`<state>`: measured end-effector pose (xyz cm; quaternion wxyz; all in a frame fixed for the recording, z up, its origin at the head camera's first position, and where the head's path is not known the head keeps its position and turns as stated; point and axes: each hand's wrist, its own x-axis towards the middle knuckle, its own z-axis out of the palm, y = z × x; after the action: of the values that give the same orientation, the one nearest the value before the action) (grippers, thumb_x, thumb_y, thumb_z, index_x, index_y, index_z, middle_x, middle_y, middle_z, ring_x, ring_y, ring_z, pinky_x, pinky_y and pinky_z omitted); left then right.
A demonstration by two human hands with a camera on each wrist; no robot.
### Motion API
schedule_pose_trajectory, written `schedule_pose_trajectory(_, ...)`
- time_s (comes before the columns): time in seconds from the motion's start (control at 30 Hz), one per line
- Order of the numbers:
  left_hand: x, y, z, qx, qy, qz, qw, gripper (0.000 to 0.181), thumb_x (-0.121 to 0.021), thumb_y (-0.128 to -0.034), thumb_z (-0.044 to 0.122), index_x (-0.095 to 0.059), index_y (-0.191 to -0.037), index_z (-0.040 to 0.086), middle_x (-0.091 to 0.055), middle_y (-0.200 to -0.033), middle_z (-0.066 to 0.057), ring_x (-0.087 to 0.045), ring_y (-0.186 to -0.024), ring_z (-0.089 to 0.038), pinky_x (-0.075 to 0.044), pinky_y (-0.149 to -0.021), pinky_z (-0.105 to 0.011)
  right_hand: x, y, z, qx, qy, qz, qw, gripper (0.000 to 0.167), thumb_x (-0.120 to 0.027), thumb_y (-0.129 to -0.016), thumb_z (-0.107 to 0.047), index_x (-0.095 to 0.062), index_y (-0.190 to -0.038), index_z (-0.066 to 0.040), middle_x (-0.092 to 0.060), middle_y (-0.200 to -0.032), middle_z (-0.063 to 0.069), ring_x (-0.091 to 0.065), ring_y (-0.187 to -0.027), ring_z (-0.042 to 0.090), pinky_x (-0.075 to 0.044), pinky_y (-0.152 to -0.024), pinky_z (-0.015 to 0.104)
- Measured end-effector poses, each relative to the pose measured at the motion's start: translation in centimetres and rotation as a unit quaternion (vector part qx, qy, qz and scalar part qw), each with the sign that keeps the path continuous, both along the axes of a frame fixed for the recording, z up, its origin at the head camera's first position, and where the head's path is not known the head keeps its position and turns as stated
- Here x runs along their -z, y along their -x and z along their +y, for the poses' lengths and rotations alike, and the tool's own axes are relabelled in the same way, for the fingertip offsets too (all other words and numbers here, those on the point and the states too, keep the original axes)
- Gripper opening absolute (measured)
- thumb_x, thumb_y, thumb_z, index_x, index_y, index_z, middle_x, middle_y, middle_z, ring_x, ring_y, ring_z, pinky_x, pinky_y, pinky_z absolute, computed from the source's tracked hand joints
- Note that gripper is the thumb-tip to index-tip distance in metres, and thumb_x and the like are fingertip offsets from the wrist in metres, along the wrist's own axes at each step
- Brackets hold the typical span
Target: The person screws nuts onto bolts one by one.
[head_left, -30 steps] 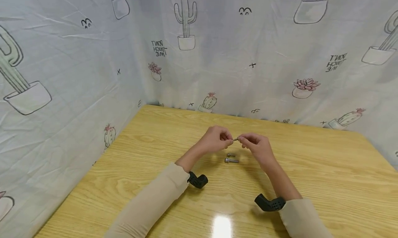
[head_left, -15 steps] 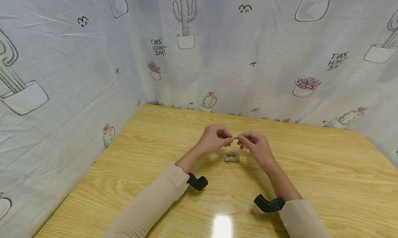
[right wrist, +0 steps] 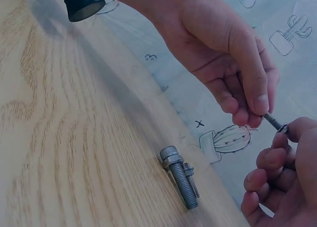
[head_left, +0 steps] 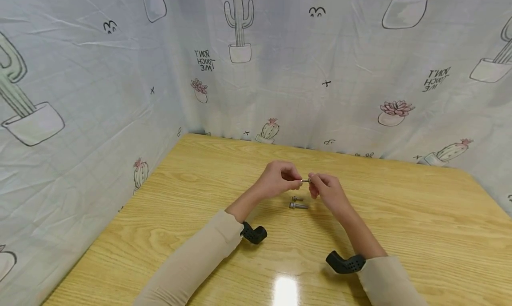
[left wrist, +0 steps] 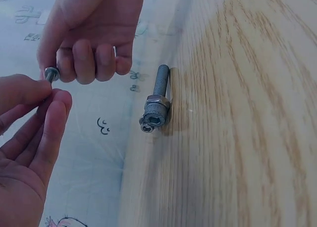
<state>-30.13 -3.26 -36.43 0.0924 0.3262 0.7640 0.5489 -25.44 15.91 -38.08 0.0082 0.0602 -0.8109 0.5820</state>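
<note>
Above the table, a small metal bolt (head_left: 306, 180) is held level between both hands. My left hand (head_left: 276, 179) pinches its threaded end between thumb and fingers. At the wider end is my right hand (head_left: 329, 191), thumb and index finger on either side of the head (right wrist: 282, 128); its other fingers are curled below. The left wrist view shows the bolt's round end (left wrist: 51, 74) facing the right hand. Whether a nut sits there is too small to tell. Below lie a large socket-head bolt (right wrist: 184, 185) with a nut near its head and a smaller bolt (right wrist: 190, 173) beside it, also with a nut.
The wooden table (head_left: 224, 172) extends to both sides of the arms. A cactus-print curtain (head_left: 288, 75) hangs behind it and along the left. Black wrist mounts (head_left: 254, 233) sit on both forearms, above the tabletop.
The right hand has shifted slightly right and turned, its fingers now at the bolt's end, with more of the bolt showing. The left hand has moved slightly right. The two bolts on the table stay put.
</note>
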Motion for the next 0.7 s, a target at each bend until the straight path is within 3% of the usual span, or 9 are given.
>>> schedule_pose_trajectory(0.17, 0.13, -0.01, 0.12, 0.015, -0.008, -0.003, 0.9999, 0.005, -0.069, -0.0892, 0.01, -0.071, -0.087, 0.006, -0.072, -0.089, -0.009, -0.07, -0.077, -0.017, -0.056, -0.07, -0.024, 0.17, -0.02, -0.05, 0.001, 0.014, -0.026, 0.9996, 0.054, -0.043, -0.103, -0.043, -0.042, -0.064, -0.005, -0.038, -0.057, 0.002, -0.038, -0.056, 0.022, -0.038, -0.062, 0.033)
schedule_pose_trajectory(0.27, 0.03, -0.04, 0.14, 0.017, -0.011, -0.001, 0.9998, 0.006, -0.069, -0.0894, 0.011, -0.071, -0.088, 0.006, -0.072, -0.09, -0.01, -0.07, -0.077, -0.015, -0.056, -0.07, -0.025, 0.17, 0.07, -0.05, 0.007, 0.016, -0.031, 0.9994, 0.057, -0.039, -0.102, -0.047, -0.043, -0.064, -0.005, -0.04, -0.057, 0.001, -0.037, -0.055, 0.018, -0.038, -0.06, 0.033)
schedule_pose_trajectory(0.4, -0.1, -0.07, 0.04, 0.007, -0.008, 0.001, 0.9999, 0.005, -0.069, -0.0891, 0.011, -0.071, -0.088, 0.007, -0.072, -0.088, -0.008, -0.069, -0.077, -0.015, -0.056, -0.07, -0.025, -0.07, 0.08, 0.1, 0.013, 0.023, -0.02, 0.9995, 0.056, -0.032, -0.104, -0.048, -0.055, -0.084, 0.0, -0.052, -0.069, 0.001, -0.049, -0.059, 0.013, -0.048, -0.063, 0.032)
schedule_pose_trajectory(0.53, -0.18, 0.06, -0.08, -0.021, -0.009, 0.003, 0.9997, 0.003, -0.07, -0.0883, 0.01, -0.071, -0.088, 0.007, -0.071, -0.087, -0.006, -0.068, -0.075, -0.012, -0.056, -0.069, -0.025, -0.36, 0.0, 0.41, 0.006, 0.035, 0.032, 0.9989, 0.043, -0.043, -0.104, -0.035, -0.058, -0.112, 0.004, -0.064, -0.085, -0.002, -0.061, -0.069, 0.013, -0.054, -0.07, 0.03)
schedule_pose_trajectory(0.7, -0.36, 0.16, -0.23, -0.037, -0.013, 0.0, 0.9992, 0.003, -0.07, -0.0881, 0.009, -0.07, -0.088, 0.005, -0.07, -0.086, -0.006, -0.068, -0.074, -0.01, -0.056, -0.068, -0.026, -0.4, -0.04, 0.68, -0.012, 0.017, 0.086, 0.9961, 0.029, -0.058, -0.098, -0.019, -0.061, -0.115, 0.005, -0.068, -0.089, -0.008, -0.063, -0.074, 0.012, -0.054, -0.072, 0.027)
